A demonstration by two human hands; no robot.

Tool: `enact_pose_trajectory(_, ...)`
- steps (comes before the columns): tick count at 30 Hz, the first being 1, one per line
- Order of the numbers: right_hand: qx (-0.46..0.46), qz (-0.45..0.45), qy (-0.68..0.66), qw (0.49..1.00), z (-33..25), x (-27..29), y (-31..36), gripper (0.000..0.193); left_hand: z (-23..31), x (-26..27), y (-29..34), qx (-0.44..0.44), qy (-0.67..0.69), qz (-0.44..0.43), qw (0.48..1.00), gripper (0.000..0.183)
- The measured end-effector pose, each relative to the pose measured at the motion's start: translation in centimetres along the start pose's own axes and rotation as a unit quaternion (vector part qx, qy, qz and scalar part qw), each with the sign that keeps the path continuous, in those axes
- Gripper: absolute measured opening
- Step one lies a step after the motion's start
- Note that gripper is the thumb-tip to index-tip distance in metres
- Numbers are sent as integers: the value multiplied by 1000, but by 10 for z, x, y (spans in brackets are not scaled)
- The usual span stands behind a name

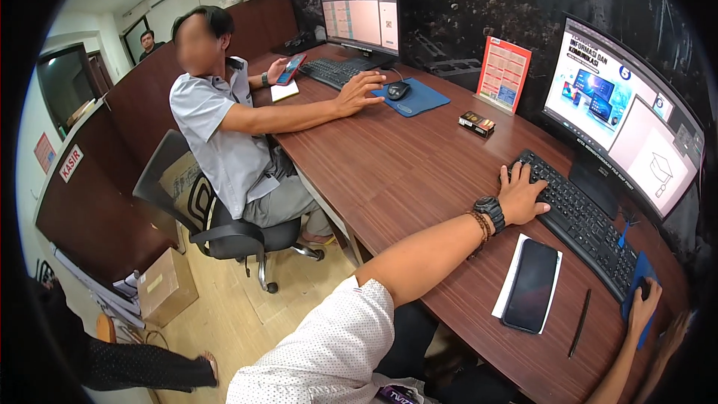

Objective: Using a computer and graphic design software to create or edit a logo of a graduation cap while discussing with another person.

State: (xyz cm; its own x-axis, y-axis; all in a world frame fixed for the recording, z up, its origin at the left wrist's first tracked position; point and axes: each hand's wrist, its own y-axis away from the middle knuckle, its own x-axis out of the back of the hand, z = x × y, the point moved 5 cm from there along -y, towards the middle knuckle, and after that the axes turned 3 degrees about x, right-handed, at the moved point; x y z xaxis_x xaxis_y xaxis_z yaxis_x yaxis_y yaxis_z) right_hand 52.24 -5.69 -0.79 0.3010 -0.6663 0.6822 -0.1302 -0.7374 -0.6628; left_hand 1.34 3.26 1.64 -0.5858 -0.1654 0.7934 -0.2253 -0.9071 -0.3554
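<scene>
Hand [521, 196] (left, fingers spread) on keyboard [577, 222]

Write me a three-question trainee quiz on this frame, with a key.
1. What does the wearer's left hand rest on?
2. True or false: the dark phone nearest the wearer lies on top of something white.
3. The wearer's right hand is on (a) a pen, (b) a mouse, (c) a desk card.

Key:
1. The black keyboard.
2. True.
3. b.
</scene>
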Motion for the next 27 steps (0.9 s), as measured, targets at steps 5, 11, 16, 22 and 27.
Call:
enact_pose_trajectory(5, 38, 37, 40, 998, 15, 25, 5, 36, 22, -3, -13, -54, -40, 27, 997, 54)
enact_pose_trajectory(11, 3, 26, 5, 1000, -76, 8, -5, 33, -15, 8, -3, -49, -73, 46, 995, 53)
enact_pose_trajectory(16, -52, 35, 7, 998, -65, 31, 2, 32, 5, -2, -11, -39, -39, -7, 998, 58)
enact_pose_trajectory(22, -89, 27, -8, 996, -69, 31, 4, 34, 3, -2, -9, -36, -47, -22, 998, 58)
enact_pose_trajectory(27, -102, 25, -26, 994, -68, 30, 5, 34, 5, -1, -8, -23, -53, -28, 998, 57)
